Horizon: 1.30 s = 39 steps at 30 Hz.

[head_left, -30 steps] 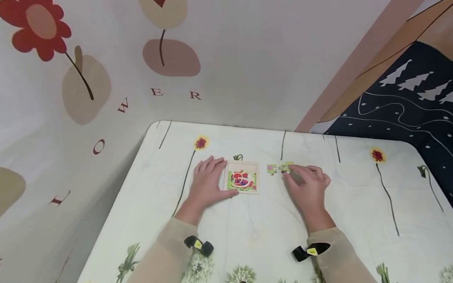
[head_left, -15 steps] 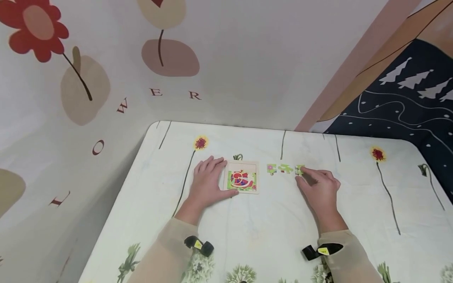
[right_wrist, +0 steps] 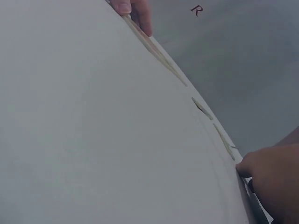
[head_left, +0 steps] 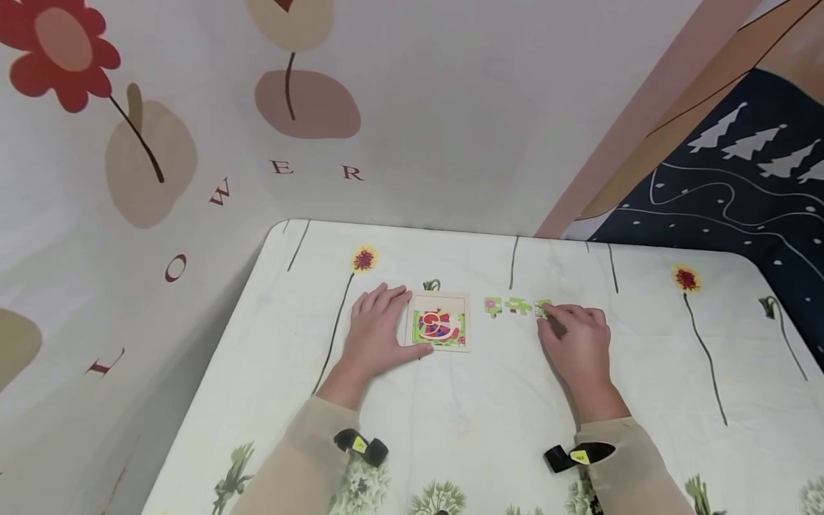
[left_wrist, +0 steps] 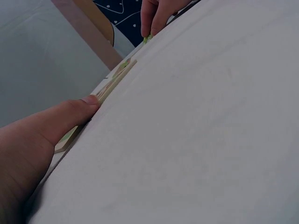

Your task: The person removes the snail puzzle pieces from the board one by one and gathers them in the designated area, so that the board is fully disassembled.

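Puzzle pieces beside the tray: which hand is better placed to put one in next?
Probably the right hand: it pinches the rightmost piece, beside the middle piece. The left hand touches the tray, farther from the pieces.

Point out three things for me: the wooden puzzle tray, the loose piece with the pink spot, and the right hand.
Wooden puzzle tray (head_left: 444, 303): head view, bare strip near its far edge.
Loose piece with the pink spot (head_left: 493, 305): head view, middle of its face.
Right hand (head_left: 579, 343): head view, back of the hand.

Beige sleeves (head_left: 296, 452) carry black wristbands (head_left: 558, 458) with yellow, apparently lettered labels (head_left: 580, 456).
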Available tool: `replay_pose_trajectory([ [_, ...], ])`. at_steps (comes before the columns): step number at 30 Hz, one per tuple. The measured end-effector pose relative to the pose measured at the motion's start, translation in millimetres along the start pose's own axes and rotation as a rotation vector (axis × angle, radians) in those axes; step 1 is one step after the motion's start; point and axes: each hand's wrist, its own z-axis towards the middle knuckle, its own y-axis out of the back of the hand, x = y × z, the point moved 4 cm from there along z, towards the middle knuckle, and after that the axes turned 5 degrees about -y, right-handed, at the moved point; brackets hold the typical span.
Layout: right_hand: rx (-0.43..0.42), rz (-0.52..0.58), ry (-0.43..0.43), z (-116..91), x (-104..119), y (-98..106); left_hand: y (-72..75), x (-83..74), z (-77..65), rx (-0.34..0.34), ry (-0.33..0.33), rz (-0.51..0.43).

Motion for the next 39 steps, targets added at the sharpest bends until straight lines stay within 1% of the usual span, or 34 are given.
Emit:
replay_pose_trajectory([
  [4, 0.035, -0.082, -0.004, -1.4, 4.6, 1.6, 0.6, -0.5, 0.3, -0.001, -0.002, 0.000],
  [6, 0.049, -0.101, -0.007, -2.1, 6.2, 2.1, 0.6, -0.5, 0.3, 0.002, 0.001, -0.006],
  [14, 0.041, -0.082, 0.022, 1.0, 7.2, -0.4, 2.2, -0.2, 1.0, -0.014, -0.003, -0.008],
  [21, 0.042, -0.065, 0.021, -0.7, 6.0, -1.7, 2.5, -0.5, 1.0, -0.006, -0.001, -0.014],
  [25, 0.050, -0.070, 0.014, -2.8, 5.9, -1.2, 1.2, -0.9, 0.3, -0.002, 0.007, -0.004],
  [29, 0.051, -0.079, 0.002, -3.1, 7.0, 0.0, 1.1, -2.2, -0.3, -0.007, 0.003, -0.015],
  [32, 0.026, -0.063, -0.005, -3.2, 6.3, 1.3, 1.1, -3.3, -0.2, -0.006, -0.003, -0.018],
  [34, -0.005, -0.038, 0.013, -3.3, 6.4, 1.5, 1.4, -3.4, -0.3, -0.006, 0.000, -0.016],
  [39, -0.091, 0.043, 0.111, -2.3, 10.5, 0.9, 0.7, -3.1, -0.1, -0.015, 0.005, -0.008],
])
